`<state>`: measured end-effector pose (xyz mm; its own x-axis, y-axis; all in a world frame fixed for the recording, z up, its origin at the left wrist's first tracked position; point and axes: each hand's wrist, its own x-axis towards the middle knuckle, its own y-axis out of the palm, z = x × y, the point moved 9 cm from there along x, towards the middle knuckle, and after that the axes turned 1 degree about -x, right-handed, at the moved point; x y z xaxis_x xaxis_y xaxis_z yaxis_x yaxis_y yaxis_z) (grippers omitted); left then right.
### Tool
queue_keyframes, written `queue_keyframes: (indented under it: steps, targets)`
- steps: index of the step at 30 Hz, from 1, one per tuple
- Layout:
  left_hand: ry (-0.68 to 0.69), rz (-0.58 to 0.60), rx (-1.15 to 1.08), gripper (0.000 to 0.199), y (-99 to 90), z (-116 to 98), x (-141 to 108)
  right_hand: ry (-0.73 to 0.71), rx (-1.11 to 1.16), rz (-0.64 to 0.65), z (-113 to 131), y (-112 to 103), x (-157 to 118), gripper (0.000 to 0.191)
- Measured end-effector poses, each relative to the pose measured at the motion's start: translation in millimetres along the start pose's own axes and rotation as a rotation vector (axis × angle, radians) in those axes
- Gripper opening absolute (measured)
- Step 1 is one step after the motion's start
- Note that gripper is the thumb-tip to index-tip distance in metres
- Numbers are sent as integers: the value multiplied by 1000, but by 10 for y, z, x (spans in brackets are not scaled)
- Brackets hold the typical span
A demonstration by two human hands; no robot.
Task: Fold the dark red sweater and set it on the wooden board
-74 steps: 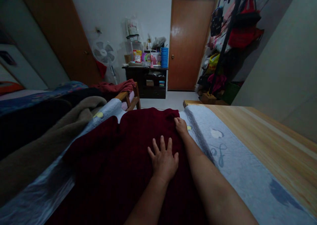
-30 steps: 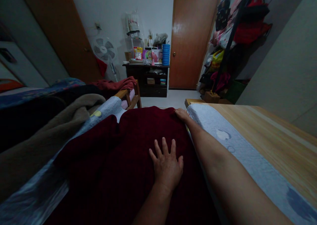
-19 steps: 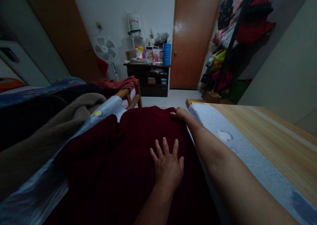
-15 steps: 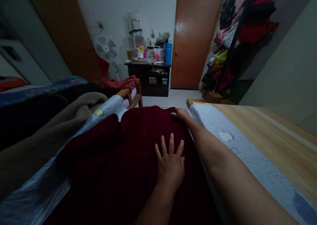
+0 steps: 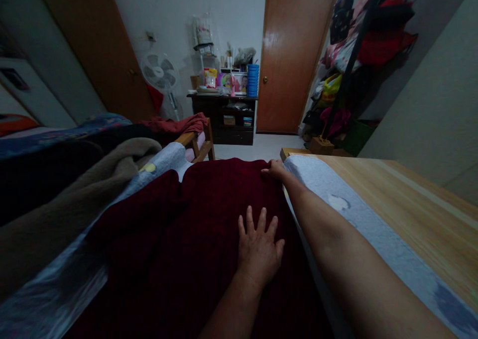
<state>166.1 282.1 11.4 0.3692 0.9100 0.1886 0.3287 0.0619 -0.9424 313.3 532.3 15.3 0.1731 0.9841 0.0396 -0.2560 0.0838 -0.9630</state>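
Note:
A maroon shirt (image 5: 209,214) lies spread out in front of me, a sleeve-like part (image 5: 130,209) reaching to the left. Palm down on its right half, my left hand (image 5: 259,252) is open with the fingers spread. Farther off, my right hand (image 5: 275,170) grips the shirt's far right corner, thumb on top and the other fingers curled over the edge, partly hidden. Under the shirt is a light blue-grey patterned sheet (image 5: 336,214), which shows on both sides of it.
Right of the sheet runs a pale wooden board (image 5: 418,204). A brown blanket (image 5: 93,189) and dark clothes lie to the left. Beyond are a wooden bed end (image 5: 203,147), a white fan (image 5: 160,72), a dark cabinet (image 5: 224,120), a brown door (image 5: 282,60) and hanging bags (image 5: 388,45).
My right hand has shifted slightly right along the shirt's far edge. My left hand has slid a little to the right and nearer, its thumb now farther out.

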Motion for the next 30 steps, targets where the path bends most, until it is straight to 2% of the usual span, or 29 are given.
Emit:
queue_keyframes:
  steps: [4, 6, 12, 17, 23, 26, 30]
  targets:
    - [-9, 7, -6, 56, 0, 1, -1, 45, 29, -11, -67, -180, 47, 49]
    - [-12, 10, 0, 57, -4, 0, -2, 20, 43, -33, -3, -172, -30, 52]
    - [-19, 7, 10, 57, -5, -2, -3, -75, 43, -54, 257, 279, -425, 63]
    - [-22, -7, 19, 57, 4, -1, -1, -82, 18, -59, 242, 389, -434, 66]
    - [-22, -12, 32, 58, 10, 0, -5, -79, 193, -43, 207, 269, -372, 60]
    - [-25, -18, 33, 58, 6, 2, -6, -99, 286, 16, 156, 117, -326, 43]
    - [-24, -23, 19, 58, -6, -2, -7, -54, 342, 36, -13, -113, -306, 39]
